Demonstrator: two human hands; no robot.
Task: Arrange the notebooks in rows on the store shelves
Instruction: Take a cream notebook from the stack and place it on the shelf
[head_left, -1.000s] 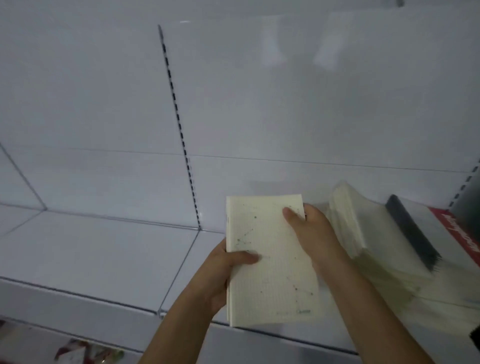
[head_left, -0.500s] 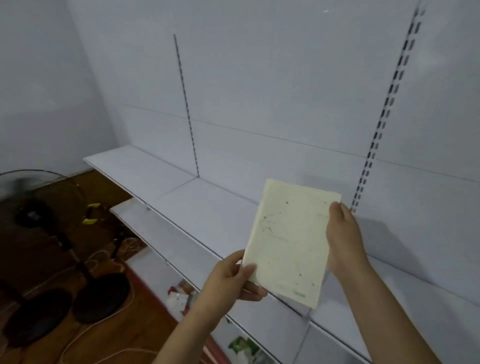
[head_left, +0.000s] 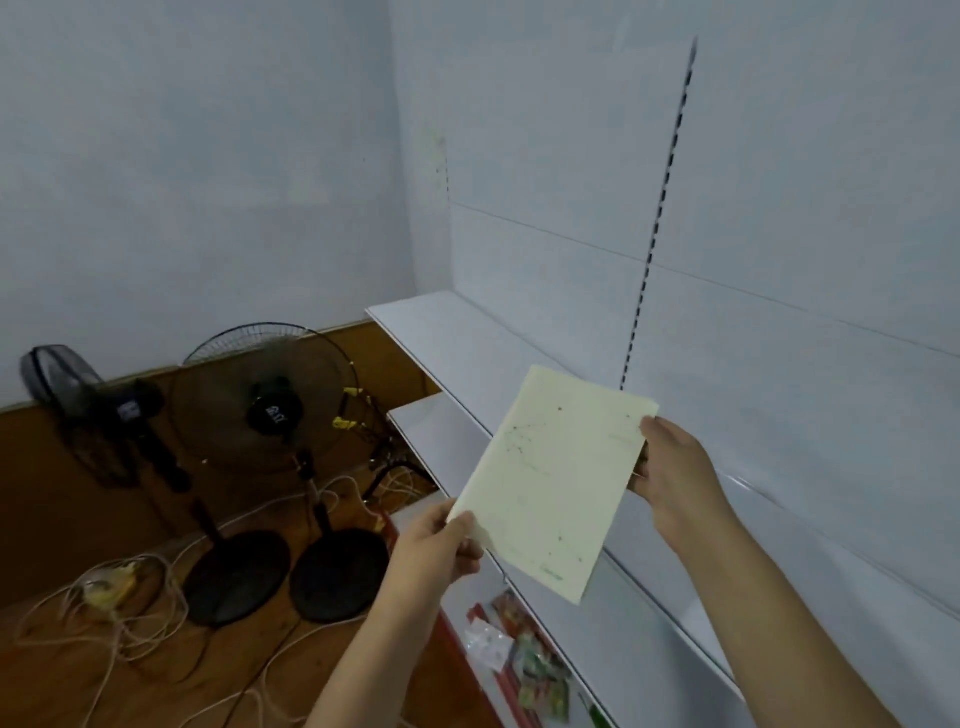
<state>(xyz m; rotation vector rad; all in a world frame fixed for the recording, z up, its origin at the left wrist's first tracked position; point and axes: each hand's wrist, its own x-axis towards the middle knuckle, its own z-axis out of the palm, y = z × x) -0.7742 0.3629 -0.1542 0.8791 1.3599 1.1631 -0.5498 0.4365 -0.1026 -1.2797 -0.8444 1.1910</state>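
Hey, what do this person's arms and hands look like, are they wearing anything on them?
Both arms are bare as far as the picture shows: no sleeves, gloves, watch or bracelet in view. The left hand and right hand show no rings that I can make out, though the picture is a little soft. The forearms are slim and run off the bottom edge.

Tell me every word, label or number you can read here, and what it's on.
None can be read for certain.
Notebook: small green print near its bottom corner and faint marks near its top right, too small to read.
Fan: light marking on the motor hub, blurred.
Second fan: pale label on the motor, blurred.
Packets on the lower shelf: colourful print, blurred.
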